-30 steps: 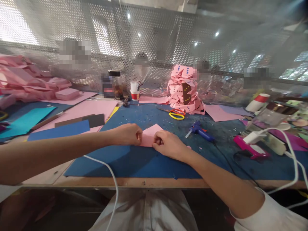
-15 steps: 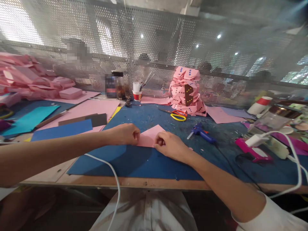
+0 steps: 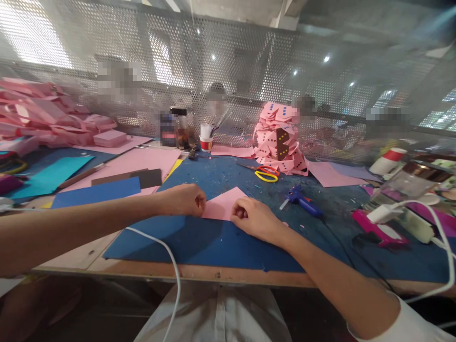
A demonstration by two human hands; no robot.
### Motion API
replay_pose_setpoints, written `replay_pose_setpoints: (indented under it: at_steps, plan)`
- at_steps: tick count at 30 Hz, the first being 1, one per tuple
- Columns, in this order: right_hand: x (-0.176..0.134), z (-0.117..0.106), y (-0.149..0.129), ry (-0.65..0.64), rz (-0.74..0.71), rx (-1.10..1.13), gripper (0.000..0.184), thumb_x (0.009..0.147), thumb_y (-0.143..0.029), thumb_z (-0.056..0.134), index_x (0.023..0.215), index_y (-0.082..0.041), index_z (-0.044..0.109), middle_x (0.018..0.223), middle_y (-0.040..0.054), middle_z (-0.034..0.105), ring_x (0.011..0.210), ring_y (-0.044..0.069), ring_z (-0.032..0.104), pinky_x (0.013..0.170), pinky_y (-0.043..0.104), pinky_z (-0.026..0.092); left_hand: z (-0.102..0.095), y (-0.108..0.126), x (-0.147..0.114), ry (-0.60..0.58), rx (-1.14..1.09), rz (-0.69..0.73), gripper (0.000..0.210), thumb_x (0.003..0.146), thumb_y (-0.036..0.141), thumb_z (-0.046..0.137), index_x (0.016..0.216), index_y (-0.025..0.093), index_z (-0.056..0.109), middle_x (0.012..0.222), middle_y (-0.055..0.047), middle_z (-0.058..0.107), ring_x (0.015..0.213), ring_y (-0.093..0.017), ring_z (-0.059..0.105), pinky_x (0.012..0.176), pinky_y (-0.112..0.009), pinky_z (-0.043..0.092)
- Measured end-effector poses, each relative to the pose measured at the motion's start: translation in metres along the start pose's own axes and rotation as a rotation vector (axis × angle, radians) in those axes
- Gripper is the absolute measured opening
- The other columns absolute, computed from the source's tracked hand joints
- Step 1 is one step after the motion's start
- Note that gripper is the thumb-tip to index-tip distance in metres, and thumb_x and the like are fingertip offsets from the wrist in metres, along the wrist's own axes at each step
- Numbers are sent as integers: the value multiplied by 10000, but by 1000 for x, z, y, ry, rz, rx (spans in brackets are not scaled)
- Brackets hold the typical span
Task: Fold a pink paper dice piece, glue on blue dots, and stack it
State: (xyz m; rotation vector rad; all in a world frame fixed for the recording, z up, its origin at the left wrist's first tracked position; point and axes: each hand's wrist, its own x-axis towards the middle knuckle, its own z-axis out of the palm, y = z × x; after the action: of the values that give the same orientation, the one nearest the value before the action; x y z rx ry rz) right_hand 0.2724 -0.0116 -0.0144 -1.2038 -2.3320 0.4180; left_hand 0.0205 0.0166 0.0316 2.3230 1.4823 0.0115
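Observation:
A small piece of pink paper (image 3: 221, 205) lies on the blue work mat (image 3: 213, 242) between my hands. With curled fingers, my left hand (image 3: 190, 199) pinches its left corner. My right hand (image 3: 251, 214) has thumb and fingers closed on the paper's right edge, near the front. The paper's far corner points away from me, and its near edge runs almost straight between my fingertips. Past the paper lie scissors (image 3: 267, 174) with yellow and red handles. A blue glue gun (image 3: 302, 200) rests to the right of my right hand.
Pink pieces with dots (image 3: 278, 137) are stacked at the back. At left are a heap of pink paper parts (image 3: 46, 114), a blue sheet (image 3: 96, 192) and a teal sheet (image 3: 53, 175). A white cable (image 3: 171, 259) hangs over the front edge. A clear jar (image 3: 409, 183) stands right.
The whole view has shifted slightly, so things sit a little lower and further right. Both hands keep their hold on the pink paper; the right hand's fingers have barely moved.

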Motion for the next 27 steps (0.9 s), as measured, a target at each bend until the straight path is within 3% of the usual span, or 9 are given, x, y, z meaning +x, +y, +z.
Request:
replay_pose_setpoints:
  at_steps: [27]
  plan:
    - [0,-1,1,-19,5,2,51,815,-168,635,827,-214,620,805,-15,640,749,133,566,675,248,395,0,-15,-6,15,-60,63,178,690,280,610,789,210,740,764,13,737,741,-168,677,631,-226,446]
